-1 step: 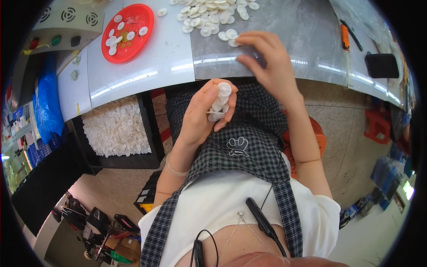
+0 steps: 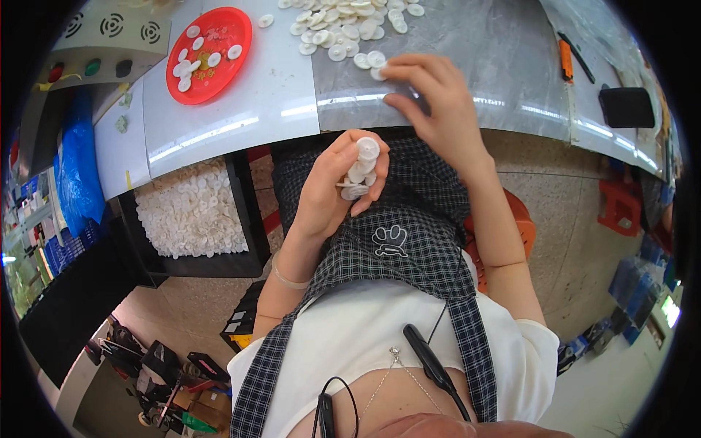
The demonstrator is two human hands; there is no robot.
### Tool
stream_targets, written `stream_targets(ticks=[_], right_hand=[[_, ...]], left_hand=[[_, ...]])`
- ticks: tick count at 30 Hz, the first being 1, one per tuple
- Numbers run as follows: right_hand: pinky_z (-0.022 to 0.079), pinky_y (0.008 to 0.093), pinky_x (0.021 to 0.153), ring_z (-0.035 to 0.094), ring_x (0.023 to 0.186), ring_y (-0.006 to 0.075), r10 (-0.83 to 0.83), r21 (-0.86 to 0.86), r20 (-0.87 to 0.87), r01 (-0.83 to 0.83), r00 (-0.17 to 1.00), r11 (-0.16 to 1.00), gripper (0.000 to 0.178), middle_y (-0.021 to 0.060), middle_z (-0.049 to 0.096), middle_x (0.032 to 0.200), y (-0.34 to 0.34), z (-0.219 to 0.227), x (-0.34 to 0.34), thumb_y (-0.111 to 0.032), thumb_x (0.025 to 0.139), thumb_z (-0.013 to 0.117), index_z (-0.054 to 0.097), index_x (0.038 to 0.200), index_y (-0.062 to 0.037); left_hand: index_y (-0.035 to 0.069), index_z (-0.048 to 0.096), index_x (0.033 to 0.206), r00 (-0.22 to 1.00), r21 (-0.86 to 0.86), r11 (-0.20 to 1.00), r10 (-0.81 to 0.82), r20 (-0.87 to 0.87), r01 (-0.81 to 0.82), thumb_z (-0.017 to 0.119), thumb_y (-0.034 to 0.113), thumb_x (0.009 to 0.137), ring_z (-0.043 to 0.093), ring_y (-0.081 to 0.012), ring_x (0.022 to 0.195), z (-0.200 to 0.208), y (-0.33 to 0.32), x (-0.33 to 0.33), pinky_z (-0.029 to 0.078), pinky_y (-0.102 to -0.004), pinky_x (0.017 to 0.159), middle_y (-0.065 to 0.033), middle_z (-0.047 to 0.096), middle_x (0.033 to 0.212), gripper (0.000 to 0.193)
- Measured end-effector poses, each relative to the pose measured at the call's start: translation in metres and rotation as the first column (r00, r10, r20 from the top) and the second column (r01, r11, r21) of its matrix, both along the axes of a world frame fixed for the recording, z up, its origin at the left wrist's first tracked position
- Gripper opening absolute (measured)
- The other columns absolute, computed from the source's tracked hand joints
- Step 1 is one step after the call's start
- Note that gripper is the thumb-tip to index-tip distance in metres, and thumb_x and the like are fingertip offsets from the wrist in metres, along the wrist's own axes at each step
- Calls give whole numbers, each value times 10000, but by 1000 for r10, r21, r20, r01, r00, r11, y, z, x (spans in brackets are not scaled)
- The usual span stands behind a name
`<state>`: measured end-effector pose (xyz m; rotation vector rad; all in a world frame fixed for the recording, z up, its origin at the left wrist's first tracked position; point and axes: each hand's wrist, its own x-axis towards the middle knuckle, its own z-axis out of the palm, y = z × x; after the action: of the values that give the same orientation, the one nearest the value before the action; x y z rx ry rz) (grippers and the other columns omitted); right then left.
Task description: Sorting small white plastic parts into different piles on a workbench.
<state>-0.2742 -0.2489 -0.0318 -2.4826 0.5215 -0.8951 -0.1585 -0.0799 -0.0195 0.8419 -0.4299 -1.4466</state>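
Note:
My left hand is closed around several round white plastic discs, held above my lap; some of them are hidden by the fingers. My right hand reaches over the table, its thumb spread from its fingers. Its fingertips touch a white disc lying on the grey surface. Two more discs lie against that one. Farther back spreads a loose pile of the same discs.
A red plate with several white discs stands at the far left. Below the table's left part, a black bin is filled with small white pieces. On the right lie an orange cutter, a black pen-like tool and a dark phone-like slab.
My right hand has shifted slightly left, and the discs at its fingertips have slid a little left with it. My left hand stays where it was.

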Motion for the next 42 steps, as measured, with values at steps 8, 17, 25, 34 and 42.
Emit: stream_targets(ticks=[8, 17, 25, 34, 42], right_hand=[[502, 342, 709, 614, 877, 233, 13, 10, 61, -14, 998, 1000, 168, 55, 651, 953, 12, -6, 3, -44, 812, 701, 669, 976, -62], [492, 356, 750, 604, 922, 271, -35, 13, 77, 34, 996, 999, 189, 73, 652, 999, 14, -7, -4, -24, 809, 689, 665, 994, -60], [513, 309, 778, 649, 905, 196, 128, -8, -21, -128, 992, 992, 267, 69, 699, 1010, 24, -15, -32, -61, 747, 779, 686, 998, -64], [484, 260, 817, 674, 865, 130, 102, 569, 148, -169, 984, 805, 330, 43, 732, 873, 49, 18, -14, -30, 872, 677, 591, 1190, -22], [491, 323, 834, 632, 1003, 187, 98, 43, 64, -101, 993, 994, 319, 39, 697, 1106, 25, 4, -3, -18, 826, 670, 643, 1136, -87]], left_hand=[[52, 527, 919, 998, -16, 1000, -16, -57, 15, 415, 329, 1017, 534, -88, 607, -11, 1, 2, 344, -174, 403, -63, 571, 834, 314], [61, 523, 882, 993, 93, 995, 50, -108, -40, 495, 277, 1017, 512, -80, 599, -14, -1, 0, 342, -176, 400, -27, 539, 779, 256], [61, 532, 915, 999, -7, 999, 33, -30, -33, 491, 367, 1018, 524, -71, 616, -23, 2, 0, 357, -166, 400, -36, 548, 840, 325], [39, 551, 1056, 999, 158, 987, -40, 7, 38, 360, 462, 1040, 537, -77, 610, -8, -1, -8, 350, -167, 393, -25, 545, 786, 465], [37, 541, 1035, 996, 89, 996, -1, -87, 8, 350, 424, 1051, 505, -73, 588, -15, 1, -1, 326, -180, 385, -19, 533, 767, 432]])
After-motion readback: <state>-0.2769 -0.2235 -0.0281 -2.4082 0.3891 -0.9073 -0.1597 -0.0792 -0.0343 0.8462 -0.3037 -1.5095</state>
